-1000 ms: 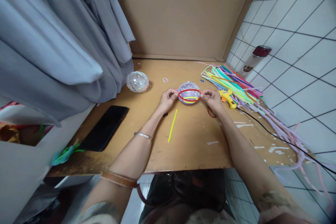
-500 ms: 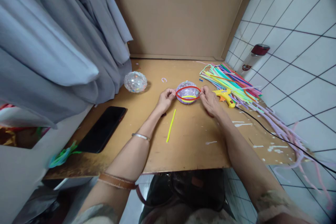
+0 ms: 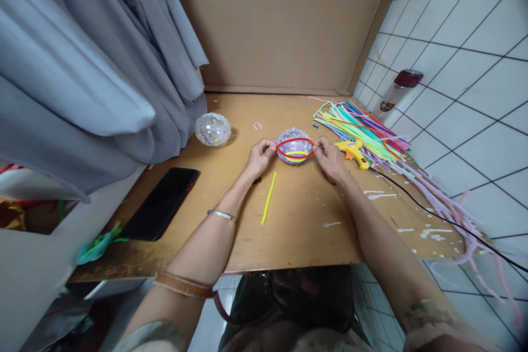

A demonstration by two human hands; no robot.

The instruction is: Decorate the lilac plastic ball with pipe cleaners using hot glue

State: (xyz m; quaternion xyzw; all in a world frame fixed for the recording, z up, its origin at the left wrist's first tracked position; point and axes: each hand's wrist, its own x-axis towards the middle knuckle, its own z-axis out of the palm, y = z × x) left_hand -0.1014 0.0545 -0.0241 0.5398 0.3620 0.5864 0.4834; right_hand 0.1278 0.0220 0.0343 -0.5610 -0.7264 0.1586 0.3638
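A red pipe cleaner (image 3: 294,139), bent into a pointed oval loop, is stretched between my hands. My left hand (image 3: 260,157) pinches its left tip, and my right hand (image 3: 328,158) pinches the right tip. Right behind the loop sits a clear purplish ball (image 3: 293,133) on the table; whether the loop touches it I cannot tell. A yellow curved strip (image 3: 296,153) shows low on the ball, within the loop's outline. Closer to me lies a straight yellow pipe cleaner (image 3: 269,198).
A second clear ball (image 3: 213,129) stands left, behind a black phone (image 3: 163,203). To the right, a yellow glue gun (image 3: 355,154) with a black cord lies by a pile of coloured pipe cleaners (image 3: 363,126). A bottle (image 3: 396,93) leans near the tiled wall.
The right tip of the red loop has come slightly left with my right hand, and the loop's upper edge sits a little lower. Both hands keep their pinch.
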